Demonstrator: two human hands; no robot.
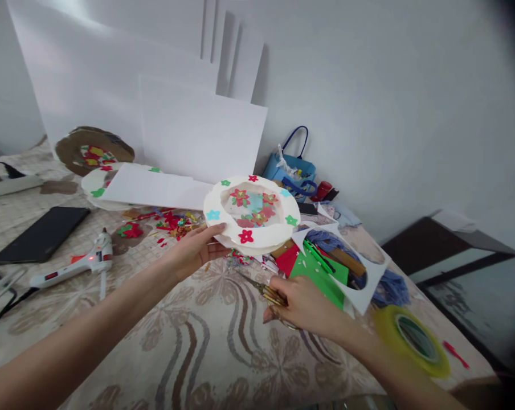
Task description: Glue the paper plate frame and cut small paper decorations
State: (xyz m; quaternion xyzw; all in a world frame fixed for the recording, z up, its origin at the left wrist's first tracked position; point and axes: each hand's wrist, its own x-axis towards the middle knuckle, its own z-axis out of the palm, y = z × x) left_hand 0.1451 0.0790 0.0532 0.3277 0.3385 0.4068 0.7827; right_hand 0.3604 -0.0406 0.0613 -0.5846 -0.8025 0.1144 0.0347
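Note:
My left hand (201,249) grips the near left edge of a white oval frame (266,234) decorated with red, green and blue paper flowers. Red poinsettia shapes show in the frame's see-through middle. It is held up off the table, tilted toward me. Lower and to the right, my right hand (298,304) is closed on small scissors (271,295) with ornate gold-coloured handles. Their dark blades point left, below the frame and apart from it, and look nearly closed. Part of the left fingers is hidden behind the frame.
A lit glue gun (80,265) and a black phone (41,233) lie on the left. Green felt-like sheet (321,279), cut white board (372,285) and yellow tape roll (411,341) lie on the right. White boards (197,134) lean behind, beside a blue bag (289,168).

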